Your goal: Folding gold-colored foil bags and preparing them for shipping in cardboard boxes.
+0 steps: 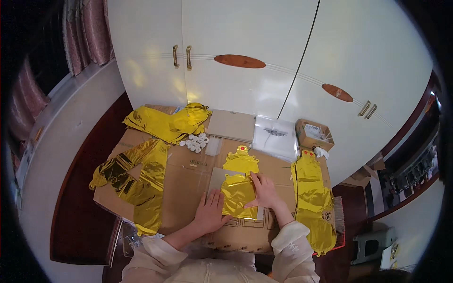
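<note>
A flat gold foil balloon (238, 193) lies folded over a grey card (217, 177) on the cardboard in front of me. Its upper part, with a small red mark at the tip, stretches away beyond the card. My left hand (210, 213) rests flat at the lower left edge of the foil, fingers out. Over the right edge lies my right hand (264, 192), thumb and fingers spread apart and touching the foil. To the left is another flat gold foil balloon (150, 188); a long one (312, 203) lies at the right.
Behind are a crumpled gold foil pile (165, 123), small white rolls (194, 142), a grey board (230, 124), clear plastic bags (276, 137) and a small open cardboard box (314, 134). A white cabinet (236, 89) stands close at the far edge. A grey stool (373, 245) is at the right.
</note>
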Tool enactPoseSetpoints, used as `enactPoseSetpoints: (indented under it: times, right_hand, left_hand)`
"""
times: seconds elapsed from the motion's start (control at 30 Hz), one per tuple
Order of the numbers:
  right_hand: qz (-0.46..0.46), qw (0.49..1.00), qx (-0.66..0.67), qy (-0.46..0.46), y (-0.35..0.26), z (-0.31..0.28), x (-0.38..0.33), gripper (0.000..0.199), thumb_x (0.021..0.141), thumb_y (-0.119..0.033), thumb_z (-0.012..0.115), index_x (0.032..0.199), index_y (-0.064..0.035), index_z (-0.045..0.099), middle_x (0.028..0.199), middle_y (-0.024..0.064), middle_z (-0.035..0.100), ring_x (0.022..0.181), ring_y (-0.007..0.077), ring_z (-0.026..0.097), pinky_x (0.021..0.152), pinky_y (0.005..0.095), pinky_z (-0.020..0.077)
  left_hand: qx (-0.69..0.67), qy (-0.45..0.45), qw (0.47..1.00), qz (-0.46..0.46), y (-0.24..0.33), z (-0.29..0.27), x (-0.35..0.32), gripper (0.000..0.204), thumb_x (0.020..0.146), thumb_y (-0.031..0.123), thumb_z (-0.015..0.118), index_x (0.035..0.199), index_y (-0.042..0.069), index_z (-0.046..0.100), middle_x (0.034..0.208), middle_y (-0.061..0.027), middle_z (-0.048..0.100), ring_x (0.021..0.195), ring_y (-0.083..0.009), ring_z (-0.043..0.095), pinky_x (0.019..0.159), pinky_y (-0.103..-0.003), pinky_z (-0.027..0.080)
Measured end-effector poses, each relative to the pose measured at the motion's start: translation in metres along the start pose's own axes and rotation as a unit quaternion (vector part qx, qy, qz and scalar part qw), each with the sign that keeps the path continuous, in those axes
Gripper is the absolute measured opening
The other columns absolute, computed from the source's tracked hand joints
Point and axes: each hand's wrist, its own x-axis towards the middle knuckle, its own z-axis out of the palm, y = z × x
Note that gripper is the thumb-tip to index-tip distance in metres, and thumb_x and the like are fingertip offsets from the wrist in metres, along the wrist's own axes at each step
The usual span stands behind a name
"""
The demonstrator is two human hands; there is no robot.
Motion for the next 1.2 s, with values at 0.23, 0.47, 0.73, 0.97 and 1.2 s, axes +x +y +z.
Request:
enactPoseSetpoints:
  times: [0.23, 0.47, 0.73, 0.97, 1.2]
  right_hand:
    - [-0.030, 0.999, 0.011, -0.007, -0.001, 0.002, -0.006, 0.130, 0.049, -0.066, 0.084, 0.149, -0.0034, 0.028, 0.132, 0.0217, 0.043, 0.123, 0.0400, 0.041, 0.107, 0.0478, 0.0329]
    - [-0.063, 0.998, 0.027, -0.005, -0.030, 0.005, -0.047, 0.131, 0.050, -0.068, 0.081, 0.148, -0.0013, 0.028, 0.126, 0.0219, 0.044, 0.120, 0.0399, 0.043, 0.105, 0.0474, 0.0344]
    - [-0.038, 0.999, -0.023, 0.016, -0.064, 0.009, -0.082, 0.132, 0.048, -0.079, 0.074, 0.145, 0.0016, 0.034, 0.124, 0.0216, 0.045, 0.119, 0.0435, 0.043, 0.106, 0.0533, 0.0329]
    - [-0.044, 0.998, -0.031, 0.032, -0.063, 0.013, -0.082, 0.132, 0.047, -0.081, 0.072, 0.145, 0.0013, 0.036, 0.123, 0.0209, 0.045, 0.118, 0.0425, 0.044, 0.107, 0.0538, 0.0321]
    - [0.017, 0.999, 0.030, 0.026, -0.064, 0.006, -0.075, 0.096, 0.073, -0.064, 0.069, 0.141, -0.0022, 0.041, 0.119, 0.0216, 0.048, 0.113, 0.0400, 0.046, 0.101, 0.0505, 0.0333]
  left_hand:
    - [-0.005, 0.058, 0.998, 0.009, 0.014, -0.005, -0.026, 0.078, 0.091, 0.052, 0.051, 0.140, -0.007, 0.040, 0.145, -0.0267, 0.040, 0.137, -0.0375, 0.036, 0.113, -0.053, 0.025]
    - [0.000, 0.131, 0.991, 0.002, 0.033, -0.015, -0.073, 0.067, 0.080, 0.039, 0.067, 0.134, 0.003, 0.051, 0.130, -0.0183, 0.053, 0.123, -0.0293, 0.048, 0.105, -0.049, 0.036]
    - [-0.021, 0.148, 0.988, 0.033, 0.033, 0.000, -0.112, 0.053, 0.079, 0.031, 0.069, 0.125, 0.008, 0.057, 0.119, -0.0123, 0.054, 0.122, -0.0291, 0.050, 0.101, -0.049, 0.039]
    - [-0.108, 0.116, 0.966, 0.205, 0.070, 0.009, -0.125, 0.051, 0.083, 0.032, 0.062, 0.130, 0.014, 0.055, 0.133, -0.0094, 0.050, 0.124, -0.0378, 0.046, 0.099, -0.061, 0.039]
    - [0.011, 0.152, 0.972, 0.181, 0.068, 0.021, -0.117, 0.049, 0.087, 0.034, 0.056, 0.135, 0.028, 0.051, 0.139, -0.0043, 0.045, 0.123, -0.0422, 0.043, 0.091, -0.074, 0.034]
